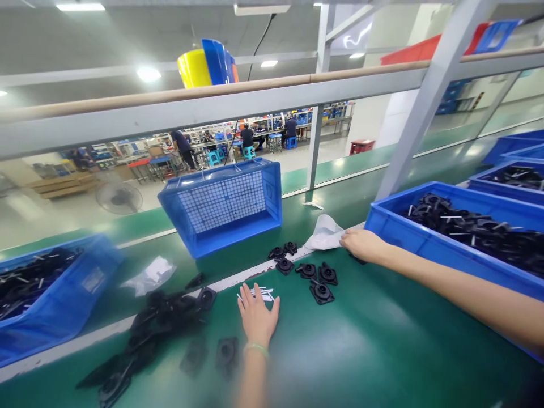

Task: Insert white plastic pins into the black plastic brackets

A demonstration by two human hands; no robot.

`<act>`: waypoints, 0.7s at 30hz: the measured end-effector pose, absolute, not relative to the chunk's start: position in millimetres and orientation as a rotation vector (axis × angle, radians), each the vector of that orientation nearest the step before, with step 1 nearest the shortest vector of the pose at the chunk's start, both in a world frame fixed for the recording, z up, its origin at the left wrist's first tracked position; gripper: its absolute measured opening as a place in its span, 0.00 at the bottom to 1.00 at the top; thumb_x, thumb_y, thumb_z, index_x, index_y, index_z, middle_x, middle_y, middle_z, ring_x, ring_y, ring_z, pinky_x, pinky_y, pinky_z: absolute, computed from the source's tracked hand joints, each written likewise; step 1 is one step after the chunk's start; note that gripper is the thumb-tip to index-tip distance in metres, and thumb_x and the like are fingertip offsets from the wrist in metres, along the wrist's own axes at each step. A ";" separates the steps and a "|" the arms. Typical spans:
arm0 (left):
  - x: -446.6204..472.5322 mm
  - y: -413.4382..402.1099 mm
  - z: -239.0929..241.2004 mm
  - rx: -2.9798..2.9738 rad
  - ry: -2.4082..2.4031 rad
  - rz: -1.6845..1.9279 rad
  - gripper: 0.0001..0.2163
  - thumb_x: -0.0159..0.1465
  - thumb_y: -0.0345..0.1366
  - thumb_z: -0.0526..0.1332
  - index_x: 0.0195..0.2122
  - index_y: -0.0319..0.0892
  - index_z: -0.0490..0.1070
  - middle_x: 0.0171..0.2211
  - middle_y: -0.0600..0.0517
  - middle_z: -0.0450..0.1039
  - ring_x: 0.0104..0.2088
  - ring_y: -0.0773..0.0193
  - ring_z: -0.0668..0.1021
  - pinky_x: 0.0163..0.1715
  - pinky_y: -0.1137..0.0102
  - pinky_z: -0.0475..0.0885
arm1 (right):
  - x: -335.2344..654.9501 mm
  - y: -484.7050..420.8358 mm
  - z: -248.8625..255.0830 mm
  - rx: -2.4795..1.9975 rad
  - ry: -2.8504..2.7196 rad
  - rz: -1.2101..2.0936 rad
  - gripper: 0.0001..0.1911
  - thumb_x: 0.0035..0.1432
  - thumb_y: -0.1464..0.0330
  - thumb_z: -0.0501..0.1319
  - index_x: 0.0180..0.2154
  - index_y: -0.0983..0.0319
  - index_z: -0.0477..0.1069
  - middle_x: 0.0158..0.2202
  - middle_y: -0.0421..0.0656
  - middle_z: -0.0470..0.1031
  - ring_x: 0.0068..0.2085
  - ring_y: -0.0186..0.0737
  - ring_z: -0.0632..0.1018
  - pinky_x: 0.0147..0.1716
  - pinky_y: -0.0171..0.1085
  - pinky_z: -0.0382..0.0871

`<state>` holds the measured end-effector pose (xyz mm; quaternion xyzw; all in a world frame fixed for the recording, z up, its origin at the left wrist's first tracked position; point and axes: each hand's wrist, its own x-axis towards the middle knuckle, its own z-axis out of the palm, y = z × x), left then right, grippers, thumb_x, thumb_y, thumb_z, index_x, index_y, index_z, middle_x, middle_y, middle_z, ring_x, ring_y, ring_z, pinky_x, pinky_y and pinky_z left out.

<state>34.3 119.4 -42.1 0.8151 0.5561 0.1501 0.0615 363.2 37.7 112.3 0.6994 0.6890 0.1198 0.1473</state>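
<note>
Left hand is lying flat and open on the table, fingertips touching the white pins. Right hand is resting loosely curled, seemingly empty, beside the near blue bin. Risk: a sweep is likely scattering pins into the black parts.

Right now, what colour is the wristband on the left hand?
Light green, on the left hand's wristband; the head view shows it.

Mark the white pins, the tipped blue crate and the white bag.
white pins (260, 293), head view, middle of the pile.
tipped blue crate (223, 201), head view, mesh bottom.
white bag (325, 233), head view, centre.
</note>
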 end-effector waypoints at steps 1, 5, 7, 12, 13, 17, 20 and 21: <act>34.3 119.5 -42.4 2.472 1.684 0.449 0.35 0.61 0.56 0.50 0.63 0.35 0.54 0.64 0.32 0.45 0.65 0.44 0.49 0.61 0.52 0.50 | 361.4 32.6 109.5 2.011 1.990 0.353 0.11 0.54 0.81 0.54 0.30 0.68 0.74 0.32 0.52 0.75 0.39 0.49 0.74 0.33 0.39 0.63; 33.6 120.1 -43.7 2.488 1.696 0.434 0.35 0.61 0.56 0.50 0.62 0.35 0.54 0.64 0.33 0.45 0.65 0.44 0.49 0.61 0.52 0.50 | 351.1 15.0 99.7 2.015 2.007 0.344 0.11 0.52 0.82 0.55 0.29 0.67 0.74 0.30 0.51 0.75 0.36 0.48 0.75 0.32 0.39 0.62; 33.0 120.1 -43.7 2.490 1.701 0.421 0.35 0.62 0.56 0.50 0.63 0.35 0.54 0.64 0.33 0.45 0.64 0.45 0.50 0.61 0.52 0.50 | 338.0 10.5 99.4 2.024 2.001 0.333 0.10 0.53 0.81 0.55 0.29 0.67 0.74 0.30 0.50 0.75 0.34 0.47 0.75 0.31 0.39 0.62; 33.1 119.8 -40.6 2.504 1.703 0.376 0.35 0.62 0.55 0.50 0.63 0.34 0.54 0.64 0.33 0.46 0.64 0.44 0.50 0.61 0.52 0.50 | 276.9 34.2 107.6 2.141 2.336 0.326 0.15 0.66 0.66 0.49 0.34 0.64 0.72 0.34 0.48 0.74 0.39 0.45 0.74 0.39 0.39 0.63; 33.5 119.9 -40.2 2.510 1.706 0.369 0.35 0.62 0.55 0.50 0.63 0.34 0.54 0.64 0.33 0.46 0.64 0.44 0.50 0.61 0.52 0.50 | 264.6 47.4 106.8 2.161 2.406 0.252 0.17 0.66 0.64 0.48 0.36 0.64 0.72 0.36 0.48 0.74 0.40 0.44 0.74 0.41 0.39 0.63; 31.7 119.4 -41.7 2.536 1.732 0.343 0.34 0.63 0.55 0.49 0.62 0.34 0.54 0.63 0.33 0.47 0.64 0.44 0.51 0.61 0.52 0.52 | 237.8 117.3 89.6 2.279 2.376 0.113 0.20 0.63 0.59 0.53 0.49 0.66 0.68 0.46 0.53 0.71 0.48 0.50 0.70 0.48 0.44 0.62; 25.1 120.2 -44.9 2.589 1.746 0.305 0.33 0.63 0.54 0.47 0.62 0.33 0.56 0.63 0.33 0.49 0.63 0.44 0.54 0.60 0.53 0.54 | 238.8 159.8 74.2 2.383 2.231 0.076 0.28 0.62 0.55 0.52 0.56 0.68 0.63 0.53 0.61 0.66 0.54 0.60 0.66 0.48 0.54 0.62; 24.4 122.1 -45.0 2.618 1.746 0.294 0.33 0.63 0.54 0.47 0.61 0.33 0.57 0.62 0.33 0.51 0.63 0.45 0.55 0.60 0.53 0.55 | 240.4 166.6 71.0 2.392 2.190 0.051 0.29 0.62 0.53 0.51 0.56 0.66 0.63 0.53 0.61 0.66 0.54 0.62 0.67 0.46 0.57 0.63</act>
